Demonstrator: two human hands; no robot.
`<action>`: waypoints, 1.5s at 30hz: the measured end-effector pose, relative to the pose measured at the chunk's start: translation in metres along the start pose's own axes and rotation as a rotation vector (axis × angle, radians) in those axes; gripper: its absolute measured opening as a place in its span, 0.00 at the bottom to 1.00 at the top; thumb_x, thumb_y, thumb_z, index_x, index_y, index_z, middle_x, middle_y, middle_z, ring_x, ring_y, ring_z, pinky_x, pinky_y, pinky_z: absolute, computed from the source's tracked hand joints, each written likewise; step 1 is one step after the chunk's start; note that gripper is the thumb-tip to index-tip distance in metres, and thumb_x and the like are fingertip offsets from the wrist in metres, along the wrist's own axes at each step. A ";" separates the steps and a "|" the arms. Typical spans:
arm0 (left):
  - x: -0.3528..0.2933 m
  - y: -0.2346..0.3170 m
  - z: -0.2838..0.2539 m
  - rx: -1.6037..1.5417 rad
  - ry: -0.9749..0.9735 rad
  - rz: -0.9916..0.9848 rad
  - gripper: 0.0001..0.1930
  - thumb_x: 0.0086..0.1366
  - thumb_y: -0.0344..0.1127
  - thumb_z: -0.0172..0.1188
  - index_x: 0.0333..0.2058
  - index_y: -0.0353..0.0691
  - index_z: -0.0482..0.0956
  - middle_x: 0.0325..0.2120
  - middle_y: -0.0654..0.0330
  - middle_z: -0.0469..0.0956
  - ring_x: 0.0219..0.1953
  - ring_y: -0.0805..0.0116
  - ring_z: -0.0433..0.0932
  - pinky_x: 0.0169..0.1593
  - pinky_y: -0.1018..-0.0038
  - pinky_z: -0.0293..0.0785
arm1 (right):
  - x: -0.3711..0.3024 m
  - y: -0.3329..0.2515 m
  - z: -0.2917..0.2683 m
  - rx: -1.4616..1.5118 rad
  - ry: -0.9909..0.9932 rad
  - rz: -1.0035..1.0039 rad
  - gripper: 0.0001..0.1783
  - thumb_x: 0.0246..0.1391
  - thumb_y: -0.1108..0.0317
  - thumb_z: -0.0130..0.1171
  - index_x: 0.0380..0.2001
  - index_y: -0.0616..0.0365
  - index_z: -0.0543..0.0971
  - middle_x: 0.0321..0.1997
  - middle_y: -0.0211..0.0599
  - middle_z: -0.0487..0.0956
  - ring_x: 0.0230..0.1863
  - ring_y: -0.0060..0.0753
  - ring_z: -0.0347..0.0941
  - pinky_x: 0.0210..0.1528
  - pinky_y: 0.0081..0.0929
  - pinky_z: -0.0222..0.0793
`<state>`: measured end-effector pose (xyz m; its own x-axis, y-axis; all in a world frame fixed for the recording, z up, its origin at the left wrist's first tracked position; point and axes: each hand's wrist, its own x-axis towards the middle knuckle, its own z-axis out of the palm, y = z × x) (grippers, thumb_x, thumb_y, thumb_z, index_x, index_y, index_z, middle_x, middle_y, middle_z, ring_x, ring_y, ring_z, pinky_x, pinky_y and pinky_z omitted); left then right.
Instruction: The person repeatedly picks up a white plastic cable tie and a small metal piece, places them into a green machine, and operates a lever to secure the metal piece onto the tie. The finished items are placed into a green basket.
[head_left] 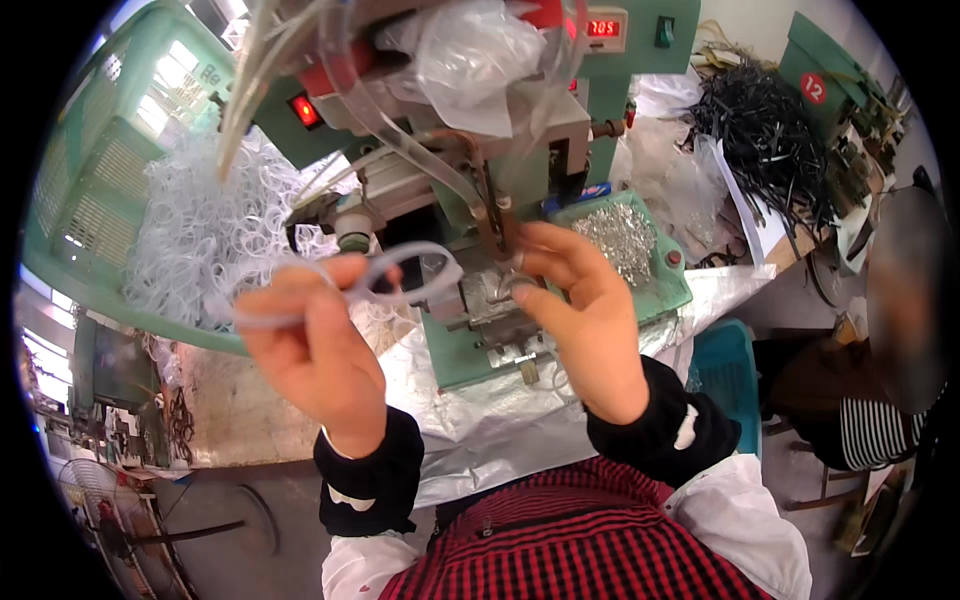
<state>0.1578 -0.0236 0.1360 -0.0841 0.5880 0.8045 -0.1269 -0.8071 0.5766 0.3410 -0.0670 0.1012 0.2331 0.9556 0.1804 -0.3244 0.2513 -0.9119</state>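
My left hand (325, 350) is closed on a translucent plastic strap (432, 288), bent into loops that stick out on both sides of the fingers. The right end of the strap reaches toward the metal fixture (488, 298) of a green bench machine (445, 365). At that fixture, right under the machine's upright metal head (496, 225), my right hand (590, 320) has its thumb and fingers curled in a pinch. Whatever lies between those fingertips is too small or hidden to make out.
Left stands a green basket (95, 200) heaped with clear straps (200, 220). Behind my right hand, a green tray (668, 298) holds small shiny metal parts (618, 238). Black straps (760, 125) pile up farther right. A blue bin (735, 375) and another person (890, 330) are at the right.
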 end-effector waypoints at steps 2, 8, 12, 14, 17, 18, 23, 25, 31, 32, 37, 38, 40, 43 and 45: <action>-0.021 -0.005 0.000 0.173 -0.284 0.136 0.05 0.63 0.25 0.59 0.38 0.35 0.75 0.38 0.50 0.82 0.33 0.62 0.80 0.37 0.64 0.83 | 0.001 -0.008 -0.020 -0.226 -0.152 -0.101 0.30 0.52 0.80 0.63 0.60 0.63 0.71 0.55 0.36 0.78 0.55 0.28 0.76 0.57 0.24 0.70; -0.049 -0.019 0.027 0.482 -0.682 0.647 0.13 0.48 0.25 0.70 0.31 0.38 0.76 0.42 0.52 0.83 0.31 0.60 0.79 0.37 0.66 0.84 | 0.039 0.036 -0.138 -0.636 0.408 -0.371 0.23 0.55 0.79 0.57 0.55 0.62 0.76 0.48 0.38 0.80 0.47 0.28 0.75 0.53 0.26 0.69; -0.052 -0.026 0.022 0.470 -0.682 0.681 0.14 0.48 0.27 0.73 0.32 0.39 0.76 0.43 0.53 0.83 0.32 0.60 0.79 0.41 0.63 0.86 | -0.005 0.036 -0.163 -1.019 0.354 -0.131 0.19 0.49 0.73 0.66 0.47 0.61 0.80 0.33 0.37 0.78 0.38 0.33 0.73 0.45 0.28 0.70; -0.054 -0.026 0.021 0.468 -0.668 0.664 0.14 0.49 0.27 0.73 0.32 0.38 0.76 0.43 0.53 0.83 0.35 0.59 0.80 0.41 0.62 0.86 | -0.017 0.030 -0.151 -1.439 0.114 -0.251 0.18 0.46 0.70 0.69 0.43 0.60 0.81 0.33 0.41 0.79 0.39 0.45 0.74 0.45 0.37 0.70; -0.062 -0.023 0.019 0.452 -0.646 0.578 0.13 0.51 0.25 0.71 0.35 0.38 0.78 0.45 0.52 0.83 0.38 0.57 0.81 0.46 0.60 0.84 | 0.002 0.053 -0.140 -1.503 0.186 -0.398 0.13 0.46 0.69 0.68 0.37 0.59 0.81 0.34 0.42 0.80 0.40 0.50 0.74 0.44 0.42 0.70; -0.065 -0.017 0.017 0.463 -0.648 0.477 0.13 0.51 0.25 0.71 0.36 0.38 0.78 0.45 0.52 0.83 0.39 0.56 0.81 0.47 0.60 0.83 | 0.011 0.061 -0.142 -1.527 0.224 -0.431 0.12 0.47 0.70 0.68 0.36 0.59 0.81 0.34 0.41 0.80 0.40 0.50 0.74 0.43 0.42 0.70; -0.097 0.028 -0.036 0.675 -0.376 0.196 0.14 0.56 0.19 0.64 0.42 0.36 0.80 0.44 0.47 0.83 0.45 0.49 0.83 0.52 0.56 0.77 | 0.022 0.071 -0.129 -1.431 0.276 -0.475 0.06 0.47 0.72 0.66 0.30 0.56 0.79 0.31 0.41 0.80 0.37 0.49 0.74 0.40 0.43 0.69; -0.097 0.046 -0.068 0.879 -0.057 0.110 0.07 0.67 0.22 0.53 0.42 0.30 0.78 0.43 0.47 0.83 0.44 0.58 0.81 0.52 0.63 0.75 | 0.020 0.066 -0.126 -1.390 0.307 -0.520 0.05 0.47 0.73 0.65 0.30 0.56 0.79 0.31 0.40 0.79 0.36 0.49 0.74 0.40 0.42 0.68; -0.021 0.049 -0.110 0.808 0.165 -0.146 0.08 0.66 0.22 0.57 0.43 0.32 0.80 0.43 0.54 0.81 0.46 0.64 0.78 0.54 0.71 0.71 | 0.032 0.059 -0.124 -1.260 0.277 -0.570 0.05 0.47 0.74 0.62 0.30 0.57 0.78 0.30 0.40 0.78 0.36 0.48 0.74 0.39 0.42 0.68; -0.016 0.032 -0.113 0.830 0.047 -0.191 0.09 0.63 0.22 0.59 0.42 0.34 0.81 0.44 0.53 0.81 0.48 0.61 0.78 0.56 0.70 0.70 | 0.037 0.062 -0.121 -1.177 0.261 -0.540 0.06 0.47 0.74 0.62 0.31 0.58 0.78 0.30 0.41 0.79 0.36 0.48 0.74 0.40 0.42 0.69; -0.086 -0.096 -0.118 1.197 -0.594 -0.150 0.14 0.51 0.24 0.68 0.38 0.46 0.86 0.58 0.46 0.72 0.58 0.40 0.66 0.63 0.54 0.62 | 0.049 0.074 -0.115 -0.965 0.250 -0.399 0.06 0.50 0.75 0.63 0.34 0.60 0.81 0.30 0.41 0.80 0.35 0.45 0.76 0.42 0.38 0.71; -0.106 -0.125 -0.125 1.080 -0.614 -0.312 0.12 0.51 0.25 0.67 0.35 0.46 0.87 0.61 0.45 0.70 0.59 0.38 0.66 0.65 0.52 0.60 | 0.044 0.072 -0.120 -0.932 0.268 -0.384 0.06 0.51 0.75 0.63 0.35 0.60 0.82 0.30 0.41 0.80 0.35 0.44 0.76 0.42 0.37 0.71; -0.105 -0.125 -0.129 1.046 -0.593 -0.278 0.11 0.52 0.25 0.67 0.35 0.46 0.87 0.64 0.49 0.67 0.63 0.44 0.65 0.67 0.51 0.57 | 0.029 0.063 -0.132 -0.977 0.289 -0.435 0.07 0.53 0.76 0.63 0.36 0.61 0.83 0.33 0.41 0.81 0.36 0.40 0.78 0.44 0.33 0.72; -0.074 -0.108 -0.141 1.054 -0.485 -0.107 0.09 0.57 0.23 0.61 0.38 0.38 0.80 0.58 0.47 0.73 0.56 0.45 0.70 0.60 0.56 0.64 | -0.012 0.051 -0.163 -0.962 0.348 -0.379 0.07 0.53 0.78 0.62 0.37 0.63 0.83 0.34 0.38 0.82 0.38 0.33 0.78 0.46 0.28 0.73; -0.050 -0.110 -0.172 1.107 -0.347 -0.195 0.09 0.63 0.25 0.57 0.42 0.36 0.75 0.50 0.44 0.76 0.49 0.43 0.74 0.52 0.56 0.69 | -0.036 0.040 -0.186 -0.904 0.398 -0.259 0.08 0.54 0.79 0.62 0.38 0.64 0.83 0.35 0.34 0.83 0.39 0.26 0.77 0.46 0.24 0.72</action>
<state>0.0058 0.0456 0.0079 0.1376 0.7985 0.5861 0.8343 -0.4124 0.3659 0.4905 -0.1201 -0.0103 0.5392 0.7261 0.4266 0.5541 0.0756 -0.8290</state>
